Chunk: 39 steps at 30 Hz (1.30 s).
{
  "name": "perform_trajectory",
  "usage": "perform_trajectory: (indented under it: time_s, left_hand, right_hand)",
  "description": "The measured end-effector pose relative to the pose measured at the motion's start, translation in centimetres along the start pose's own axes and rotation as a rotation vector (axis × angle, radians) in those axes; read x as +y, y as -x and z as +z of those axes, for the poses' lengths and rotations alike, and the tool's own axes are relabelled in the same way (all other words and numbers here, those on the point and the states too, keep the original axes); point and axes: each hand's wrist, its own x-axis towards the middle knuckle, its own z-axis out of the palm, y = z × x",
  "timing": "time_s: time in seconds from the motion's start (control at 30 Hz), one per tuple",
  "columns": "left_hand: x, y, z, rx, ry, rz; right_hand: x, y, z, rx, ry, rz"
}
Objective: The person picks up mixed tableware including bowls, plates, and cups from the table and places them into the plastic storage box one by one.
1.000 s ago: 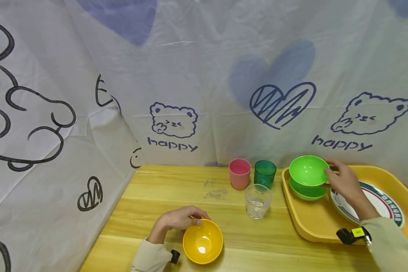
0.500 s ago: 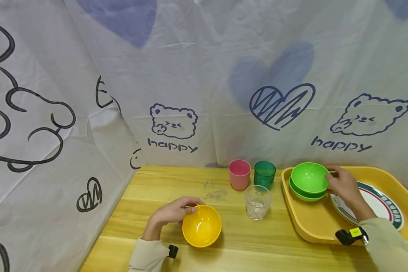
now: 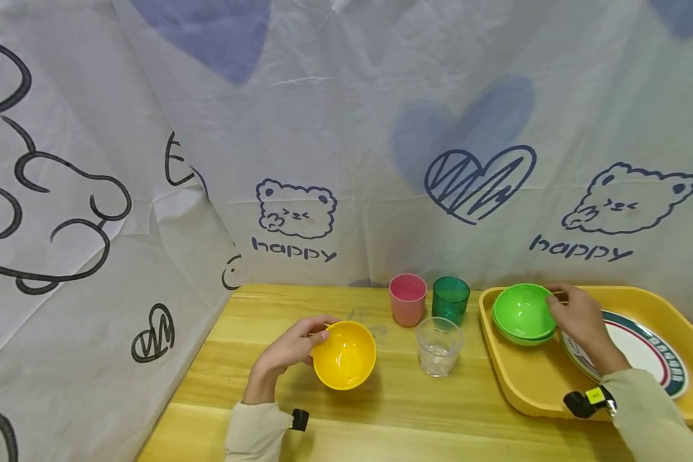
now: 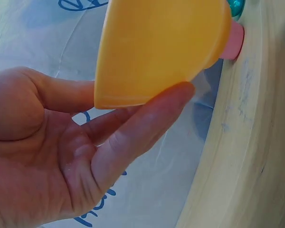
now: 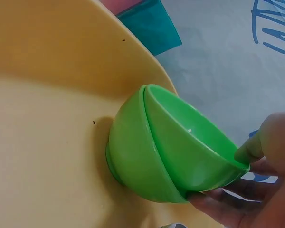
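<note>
My left hand (image 3: 291, 350) pinches the rim of a yellow bowl (image 3: 344, 356), thumb on one side and fingers beneath its outer wall. The left wrist view shows that yellow bowl (image 4: 156, 47) raised off the table and tilted. Over the tray, my right hand (image 3: 580, 321) grips the right rim of a green bowl (image 3: 525, 311). That bowl sits partly inside a second green bowl (image 5: 133, 147), still slightly tilted in the right wrist view. The thumb of my right hand (image 5: 270, 161) is over the inside of the rim, with the fingers below.
A yellow tray (image 3: 520, 391) carries the green bowls and a white patterned plate (image 3: 641, 346). Left of the tray stand a pink cup (image 3: 407, 301), a dark green cup (image 3: 450, 301) and a clear cup (image 3: 437, 350). A printed cloth (image 3: 369, 128) hangs behind the wooden table (image 3: 208, 410).
The upper green bowl has come down into the lower one, still held by my right hand. My left hand has lifted the yellow bowl and carried it away from me.
</note>
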Motion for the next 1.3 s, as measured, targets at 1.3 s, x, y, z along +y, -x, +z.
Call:
perform_trajectory:
  time_s: [1.3]
  left_hand:
    - [-0.1, 0.5, -2.6, 0.268, 0.277, -0.010]
  right_hand:
    - [-1.8, 2.9, -0.4, 0.079, -0.166, -0.033]
